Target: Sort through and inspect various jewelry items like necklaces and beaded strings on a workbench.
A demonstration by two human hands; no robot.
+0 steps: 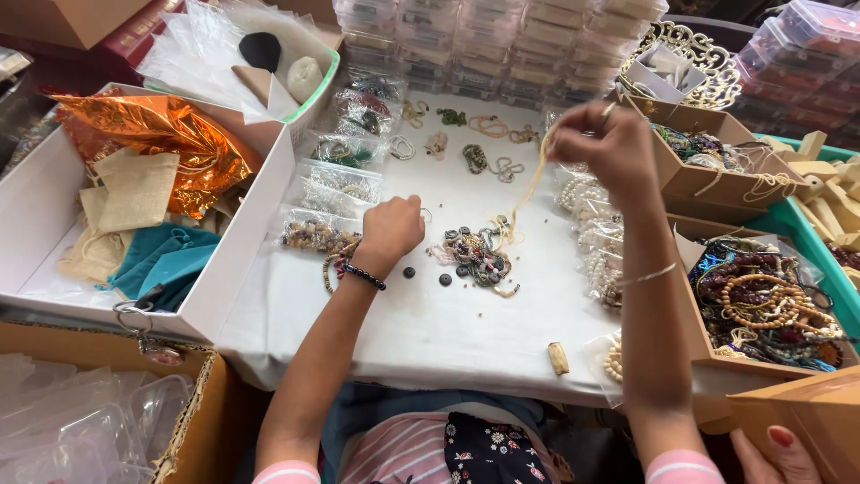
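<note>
My right hand [602,148] is raised over the white table [466,332], pinching a thin cream cord [527,193] that runs down to a heap of dark beads and rings [477,255]. My left hand [391,229] rests fisted on the cloth just left of that heap, gripping the cord's other end with a small ring at its fingers. Two loose dark beads [425,275] lie beside the left wrist, which wears a black bead bracelet. A silver bangle sits on my right forearm.
A white box [242,251] with orange foil and cloth pouches stands left. Clear bead bags [336,188] lie behind my left hand. Cardboard boxes of necklaces [761,305] crowd the right. Stacked plastic cases [502,45] line the back. Another person's hand [779,453] shows at bottom right.
</note>
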